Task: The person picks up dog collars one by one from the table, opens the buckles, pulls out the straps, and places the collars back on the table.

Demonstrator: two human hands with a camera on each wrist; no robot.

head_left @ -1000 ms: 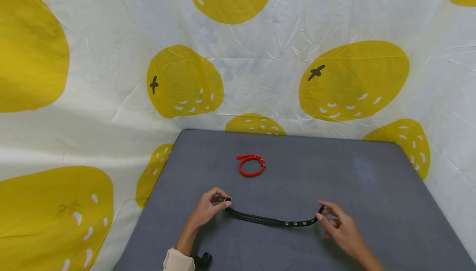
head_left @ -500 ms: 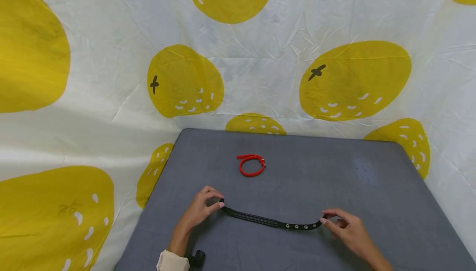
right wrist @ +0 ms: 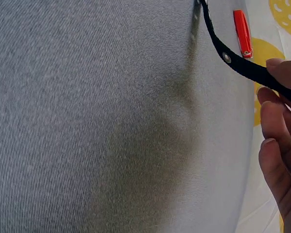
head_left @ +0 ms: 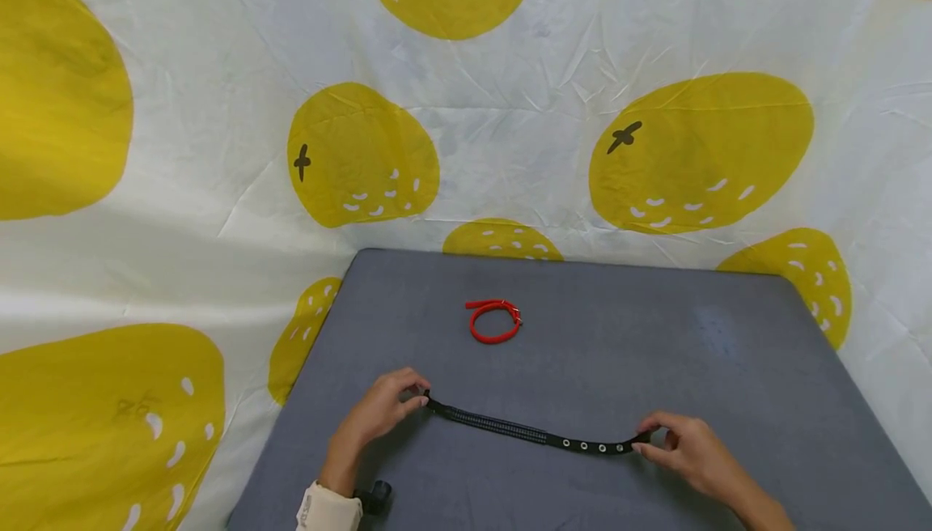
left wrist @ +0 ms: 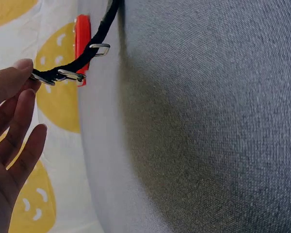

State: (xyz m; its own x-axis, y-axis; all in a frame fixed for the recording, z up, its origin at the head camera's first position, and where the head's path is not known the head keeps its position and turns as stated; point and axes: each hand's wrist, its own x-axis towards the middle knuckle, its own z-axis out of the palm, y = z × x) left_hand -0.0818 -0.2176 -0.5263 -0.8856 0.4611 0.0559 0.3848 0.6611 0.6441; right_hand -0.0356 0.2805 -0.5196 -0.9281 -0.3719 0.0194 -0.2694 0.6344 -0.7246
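Note:
A black pet collar with metal eyelets stretches between my two hands in the head view, sagging slightly in the middle. My left hand pinches its buckle end between thumb and index finger. Metal buckle parts show beside those fingertips in the left wrist view. At the other end, past the eyelets, my right hand pinches the plain tip of the collar. The right wrist view shows that strap end between thumb and finger, with one eyelet close by. Farther back lies a red collar, buckled into a loop with its tail pointing left.
The grey table extends under both hands to a back edge against a white cloth printed with yellow fruit. A black strap-like device sits at the left wrist, beside a pale cuff.
Both hands have moved apart, the left one leftward, the right one rightward and slightly down. The black collar between them has become straighter. The red collar stays on the table.

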